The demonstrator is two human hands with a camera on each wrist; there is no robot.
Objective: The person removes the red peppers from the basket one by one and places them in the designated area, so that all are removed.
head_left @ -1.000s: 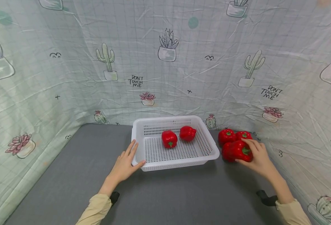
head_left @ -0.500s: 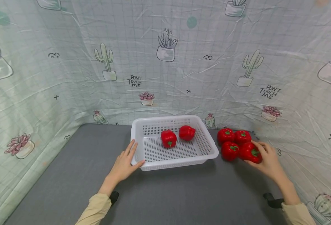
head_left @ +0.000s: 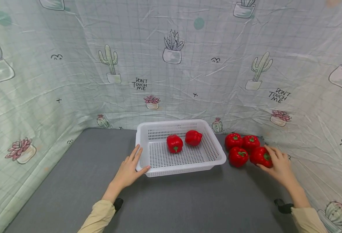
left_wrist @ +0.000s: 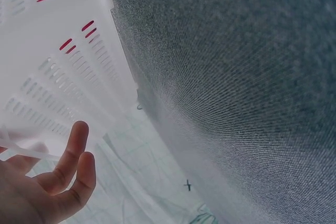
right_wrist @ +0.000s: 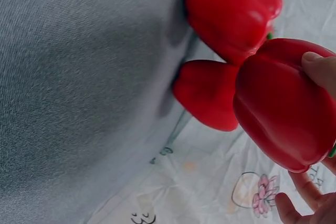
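My right hand [head_left: 281,165] holds a red bell pepper [head_left: 259,156] at the right of the table, thumb on one side and fingers on the other. In the right wrist view this bell pepper [right_wrist: 286,103] is close up, its stem end mostly hidden. Several more red bell peppers [head_left: 238,157] cluster just left of and behind it. My left hand [head_left: 129,170], fingers spread, rests on the near left corner of a white perforated plastic basket [head_left: 185,169]. From the left wrist, two fingers [left_wrist: 79,140] show outside the basket wall. Two red bell peppers [head_left: 175,144] lie inside the basket.
The grey tabletop [head_left: 182,200] extends in front of and left of the basket. A cactus-printed cloth [head_left: 171,90] hangs behind the table and along both sides, close to my right hand.
My right hand has moved right with its bell pepper, from over the front pepper of the cluster to beside it. My left hand and the basket have stayed put.
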